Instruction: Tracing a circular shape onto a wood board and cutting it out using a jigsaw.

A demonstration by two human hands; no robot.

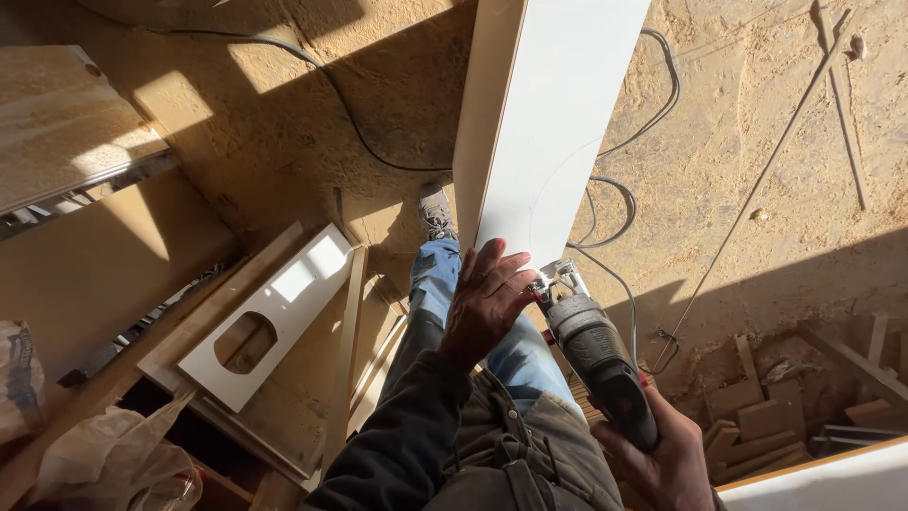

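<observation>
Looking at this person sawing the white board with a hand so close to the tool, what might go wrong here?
The left hand presses the white board right beside the jigsaw nose, so a slip might bring fingers to the blade. The cable loops just beside the board near the pencilled curve and might snag or get cut. The board appears braced over the person's leg, so it could shift or pinch the blade.

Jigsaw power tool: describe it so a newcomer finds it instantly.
Find the long white board running up the middle over the sawdust floor. At its near end, beside the left hand pressed flat on it, sits the grey and black jigsaw, gripped by the right hand. Only it trails a cable.
</observation>
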